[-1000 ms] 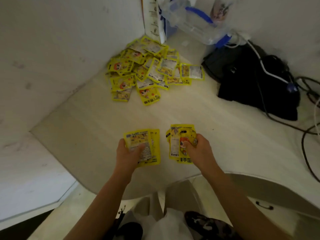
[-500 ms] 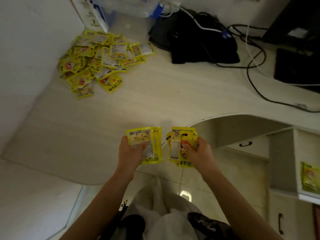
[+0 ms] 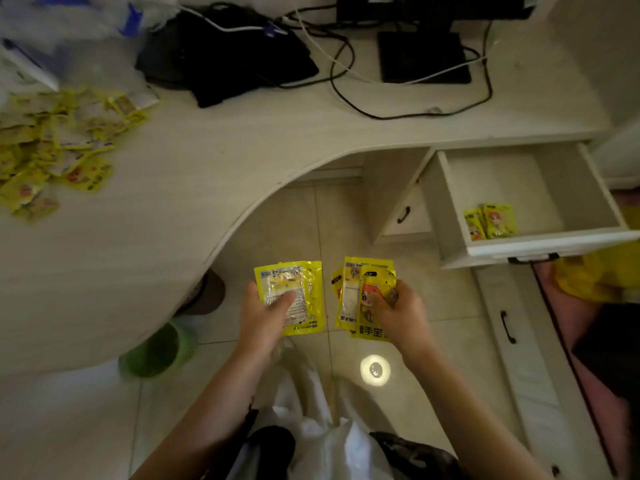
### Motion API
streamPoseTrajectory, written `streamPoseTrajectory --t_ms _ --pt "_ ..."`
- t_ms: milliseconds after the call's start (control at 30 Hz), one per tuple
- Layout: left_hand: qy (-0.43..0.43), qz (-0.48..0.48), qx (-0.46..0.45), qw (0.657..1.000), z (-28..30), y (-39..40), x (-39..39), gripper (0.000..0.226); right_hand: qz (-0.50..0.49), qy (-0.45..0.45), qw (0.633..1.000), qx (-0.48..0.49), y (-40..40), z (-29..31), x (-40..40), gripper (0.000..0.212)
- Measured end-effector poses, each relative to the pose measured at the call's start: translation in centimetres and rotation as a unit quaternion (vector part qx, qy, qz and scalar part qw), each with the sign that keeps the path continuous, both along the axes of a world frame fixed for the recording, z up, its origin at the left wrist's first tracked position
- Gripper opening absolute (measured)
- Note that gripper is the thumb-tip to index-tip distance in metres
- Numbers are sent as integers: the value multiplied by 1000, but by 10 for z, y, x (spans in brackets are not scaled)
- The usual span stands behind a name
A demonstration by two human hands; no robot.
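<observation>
The desk [image 3: 207, 161] curves up-left of both hands, its pile of yellow packets [image 3: 52, 150] far to their left; the open drawer [image 3: 540, 249], holding 2 packets [image 3: 491, 221], sits up-right of the right hand [image 3: 403, 315]. That hand grips a fanned stack [image 3: 356, 292] and the left hand [image 3: 259, 317] beside it grips a second stack [image 3: 304, 282], both over the floor. This looks like the carrying step: next, lift both stacks over the drawer's front rim, then release.

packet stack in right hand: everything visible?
The packet stack is several flat, glossy yellow sachets, fanned and overlapping, held facing the camera above the tiled floor. The front one shows a cartoon face and large characters below; one behind has a pale panel. Only the right hand grips it, thumb across the front.
</observation>
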State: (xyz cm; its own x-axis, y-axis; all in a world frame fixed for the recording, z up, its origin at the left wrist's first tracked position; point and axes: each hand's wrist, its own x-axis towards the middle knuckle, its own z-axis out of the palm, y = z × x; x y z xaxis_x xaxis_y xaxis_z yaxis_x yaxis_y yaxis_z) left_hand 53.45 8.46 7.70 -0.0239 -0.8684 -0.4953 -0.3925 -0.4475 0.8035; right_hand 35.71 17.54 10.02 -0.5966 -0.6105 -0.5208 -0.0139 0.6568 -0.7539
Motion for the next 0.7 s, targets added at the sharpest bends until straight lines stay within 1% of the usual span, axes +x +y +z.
streamPoseTrajectory --t_ms 200,367,467,567,633,700 --pt "9 -52 18 998 -16 84 -58 31 -91 -26 995 11 106 0 -46 15" --pt "24 -108 24 994 -18 127 -111 38 -151 -17 988 21 164 -2 -83 17" --pt "28 -136 28 990 -17 136 -145 44 -184 -22 983 12 184 -3 -107 14" --pt "35 -157 32 986 -19 135 -179 45 -218 -35 975 -3 193 -3 -135 6" --pt "35 -174 37 983 -23 130 -204 47 -235 -39 971 -12 193 -3 -157 6" --pt "34 -188 40 981 -24 123 -232 36 -244 -35 969 -11 188 -3 -181 5"
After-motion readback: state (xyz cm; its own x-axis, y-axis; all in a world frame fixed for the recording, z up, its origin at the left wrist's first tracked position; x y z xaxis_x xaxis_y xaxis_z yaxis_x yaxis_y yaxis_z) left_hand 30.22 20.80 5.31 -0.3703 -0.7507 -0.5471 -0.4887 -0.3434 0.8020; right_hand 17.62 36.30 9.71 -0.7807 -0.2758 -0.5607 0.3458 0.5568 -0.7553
